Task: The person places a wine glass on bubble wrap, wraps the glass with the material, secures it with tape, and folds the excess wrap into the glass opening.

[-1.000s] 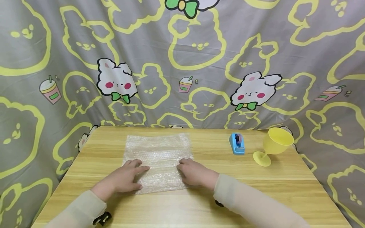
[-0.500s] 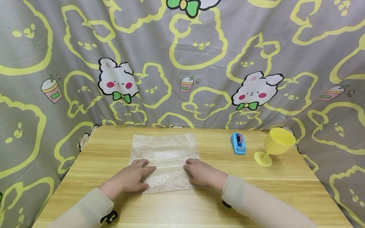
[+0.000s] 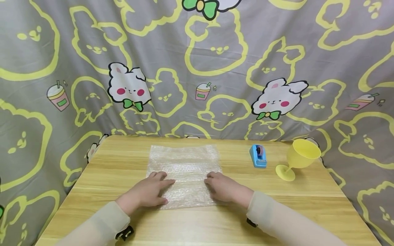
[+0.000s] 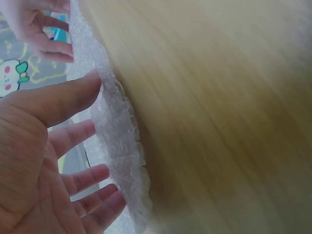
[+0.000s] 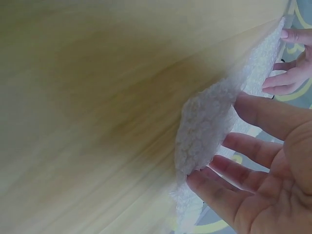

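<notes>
A sheet of clear bubble wrap [image 3: 187,165] lies flat on the wooden table, left of centre in the head view. My left hand [image 3: 147,192] rests on its left side, fingers spread and fairly straight. On the opposite side my right hand [image 3: 224,188] touches the sheet, its fingers relaxed and slightly bent. In the left wrist view, the left thumb and fingertips press on the bubble wrap [image 4: 122,131] near its edge. The right wrist view has the right fingertips against the bubble wrap [image 5: 204,129], whose bubbly edge stands out from the table.
A blue tape dispenser [image 3: 258,157] with a roll of tape stands at the back right of the table [image 3: 197,225]. Beside it, a yellow goblet [image 3: 303,153] leans to the right. A grey curtain [image 3: 172,44] with cartoon prints hangs behind the table.
Both hands have moved to the right, and the bubble wrap has slid along with them. The tape dispenser and goblet keep their places; the head view shifts slightly.
</notes>
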`<state>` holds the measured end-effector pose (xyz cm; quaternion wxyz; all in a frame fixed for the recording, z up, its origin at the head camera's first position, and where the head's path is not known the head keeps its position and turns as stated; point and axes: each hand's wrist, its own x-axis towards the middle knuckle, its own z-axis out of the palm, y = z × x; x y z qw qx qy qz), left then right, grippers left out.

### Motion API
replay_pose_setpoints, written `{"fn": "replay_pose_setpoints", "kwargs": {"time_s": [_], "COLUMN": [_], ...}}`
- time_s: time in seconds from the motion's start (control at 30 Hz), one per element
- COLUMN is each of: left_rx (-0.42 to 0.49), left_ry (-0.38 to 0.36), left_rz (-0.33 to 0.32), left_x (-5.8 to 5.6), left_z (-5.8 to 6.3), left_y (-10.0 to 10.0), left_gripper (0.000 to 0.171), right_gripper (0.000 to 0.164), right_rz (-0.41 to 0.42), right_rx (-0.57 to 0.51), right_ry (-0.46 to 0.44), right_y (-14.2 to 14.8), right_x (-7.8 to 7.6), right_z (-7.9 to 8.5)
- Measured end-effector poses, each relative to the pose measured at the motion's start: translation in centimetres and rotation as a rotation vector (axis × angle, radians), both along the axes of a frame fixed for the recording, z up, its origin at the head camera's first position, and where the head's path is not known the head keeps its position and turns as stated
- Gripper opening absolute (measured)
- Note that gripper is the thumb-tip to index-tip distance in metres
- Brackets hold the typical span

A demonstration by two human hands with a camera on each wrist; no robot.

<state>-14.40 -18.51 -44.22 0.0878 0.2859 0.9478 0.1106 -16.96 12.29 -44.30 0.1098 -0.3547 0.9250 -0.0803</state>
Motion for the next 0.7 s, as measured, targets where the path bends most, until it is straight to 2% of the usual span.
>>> {"fn": "replay_pose_setpoints", "kwargs": {"time_s": [0.17, 0.7], "left_rx": [0.002, -0.015], "left_ry": [-0.003, 0.032], "left_rz": [-0.01, -0.054], "left_x": [0.0, -0.7], "left_z": [0.2, -0.4], "left_y": [0.6, 2.6], "left_gripper": [0.069, 0.067], "right_gripper": [0.045, 0.046], "right_rz": [-0.024, -0.051], "right_rx": [-0.006, -0.035], "right_ry": [-0.02, -0.026], "right_y": [0.7, 2.9], "right_x": [0.0, 0.3], "right_z": [-0.2, -0.4]}}
